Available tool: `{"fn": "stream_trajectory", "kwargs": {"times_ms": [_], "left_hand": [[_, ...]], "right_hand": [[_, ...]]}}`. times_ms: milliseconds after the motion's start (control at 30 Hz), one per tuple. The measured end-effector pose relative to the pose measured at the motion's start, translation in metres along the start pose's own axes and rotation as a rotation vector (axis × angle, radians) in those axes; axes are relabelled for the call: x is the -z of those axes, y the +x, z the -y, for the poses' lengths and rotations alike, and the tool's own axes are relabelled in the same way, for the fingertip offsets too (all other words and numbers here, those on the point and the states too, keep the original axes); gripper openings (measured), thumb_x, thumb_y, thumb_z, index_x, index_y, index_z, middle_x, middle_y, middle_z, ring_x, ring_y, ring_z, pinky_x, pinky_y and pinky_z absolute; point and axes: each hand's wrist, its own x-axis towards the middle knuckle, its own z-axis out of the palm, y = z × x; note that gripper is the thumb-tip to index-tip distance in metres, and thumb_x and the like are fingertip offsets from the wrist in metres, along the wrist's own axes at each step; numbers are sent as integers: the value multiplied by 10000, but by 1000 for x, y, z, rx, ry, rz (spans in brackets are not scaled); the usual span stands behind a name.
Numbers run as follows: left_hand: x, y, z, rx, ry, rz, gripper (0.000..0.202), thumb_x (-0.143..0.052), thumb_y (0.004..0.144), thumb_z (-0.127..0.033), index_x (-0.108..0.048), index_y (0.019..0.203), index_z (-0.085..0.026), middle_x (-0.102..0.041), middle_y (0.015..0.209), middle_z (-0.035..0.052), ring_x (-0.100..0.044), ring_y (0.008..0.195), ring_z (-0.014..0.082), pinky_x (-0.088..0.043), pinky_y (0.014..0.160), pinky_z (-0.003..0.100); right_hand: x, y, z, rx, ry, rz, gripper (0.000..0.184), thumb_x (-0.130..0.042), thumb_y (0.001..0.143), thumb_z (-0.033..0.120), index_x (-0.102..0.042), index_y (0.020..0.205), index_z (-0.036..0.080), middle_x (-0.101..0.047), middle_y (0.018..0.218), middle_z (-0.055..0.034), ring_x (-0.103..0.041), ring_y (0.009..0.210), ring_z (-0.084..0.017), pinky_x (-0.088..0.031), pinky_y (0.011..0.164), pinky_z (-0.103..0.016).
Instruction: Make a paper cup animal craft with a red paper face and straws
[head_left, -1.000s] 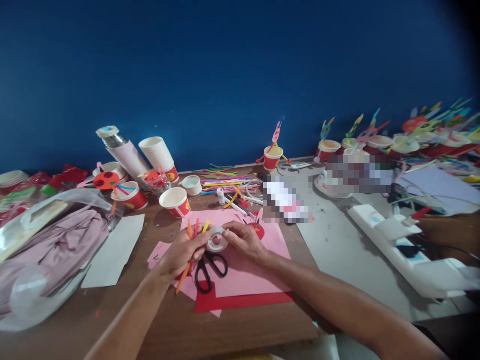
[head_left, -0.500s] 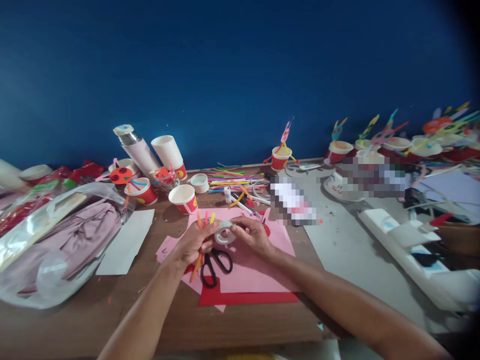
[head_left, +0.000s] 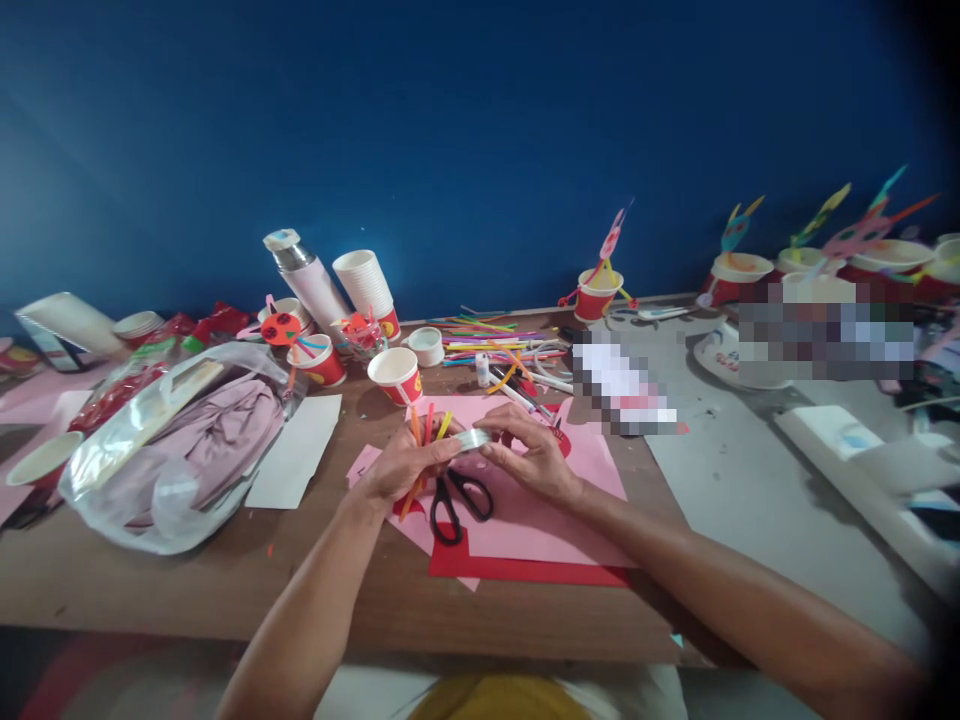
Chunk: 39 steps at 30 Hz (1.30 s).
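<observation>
My left hand (head_left: 401,462) is closed around a few pipe cleaners (head_left: 429,425) in orange, pink and yellow, whose ends poke out above and below it. Between its thumb and my right hand (head_left: 536,450) is a roll of clear tape (head_left: 474,439), seen nearly edge-on. The right thumb and fingers pinch the roll's right side. Black-handled scissors (head_left: 448,510) show their handles just below the left hand; their blades are hidden. Beneath both hands lie pink paper (head_left: 540,520) and a red sheet (head_left: 517,571).
Behind the hands stand a red-and-white paper cup (head_left: 395,375), a white tape roll (head_left: 426,346) and a pile of pipe cleaners (head_left: 510,348). A plastic bag with mauve cloth (head_left: 217,440) lies left. Cup figures (head_left: 600,292) line the back; a power strip (head_left: 855,470) lies right.
The view has turned left, so the table things sit further right. The tape roll has been tilted from showing its open ring to nearly edge-on, still held between both hands.
</observation>
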Motion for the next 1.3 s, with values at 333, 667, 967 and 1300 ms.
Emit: {"fn": "stream_trajectory", "kwargs": {"times_ms": [333,667,967,1300], "left_hand": [[9,1,2,-40,41,38,215,-704,673,-263,-599,829,-159,-482,650,-34,-424,528,57,-336,490,186],[10,1,3,-79,27,-31,315,-721,666,-281,-663,949,-157,-597,748,15,-497,588,83,-386,515,188],[6,2,6,-5,-23,-29,363,-652,740,-338,-639,1065,-177,-536,610,-22,-393,431,41,-328,410,186],[3,4,4,-202,156,-132,250,-708,675,-264,-699,911,-183,-643,820,32,-571,710,126,-463,646,230]], "right_hand": [[0,1,4,23,12,4,223,-623,792,211,-614,1014,192,-600,918,-61,-558,776,-145,-475,603,-260],[-2,3,11,9,22,-37,194,-625,796,203,-615,989,191,-606,877,-53,-557,766,-142,-491,612,-266],[-1,3,10,-81,-19,-23,177,-598,814,262,-596,978,195,-611,906,-56,-564,789,-152,-475,629,-271],[-5,-5,-7,-99,46,-18,155,-561,838,269,-552,973,192,-580,900,-48,-567,757,-136,-486,629,-256]]}}
